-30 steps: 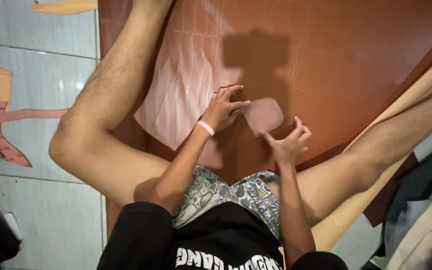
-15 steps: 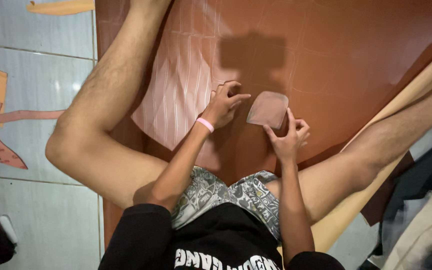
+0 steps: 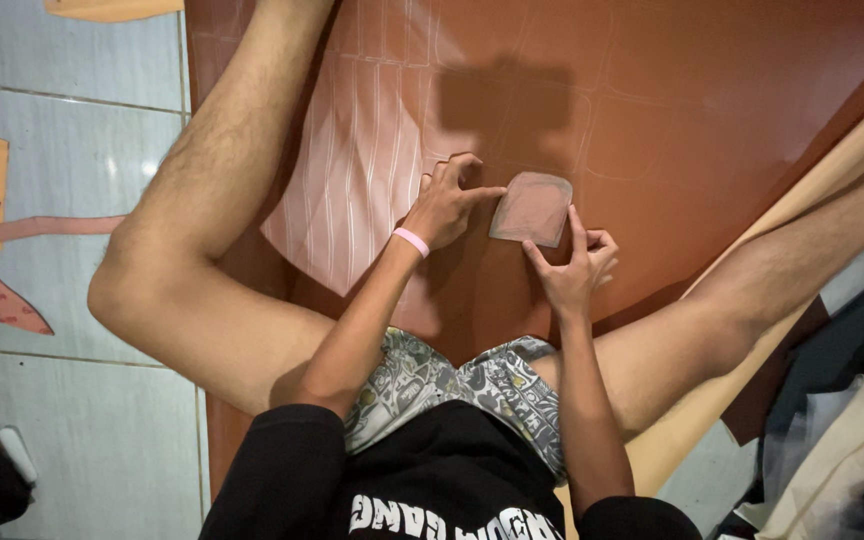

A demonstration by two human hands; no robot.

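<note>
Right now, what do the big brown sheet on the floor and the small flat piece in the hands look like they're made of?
The brown sheet looks like leather or faux leather: smooth, faintly glossy, with outlines drawn on it and a tan underside showing at its folded edge. The small flat piece, steadied by the right hand and the left hand, looks like stiff card or plastic, matte; I can't tell which.

The floor is pale tile. A big brown sheet lies on it. Brown scraps lie at one side.
</note>
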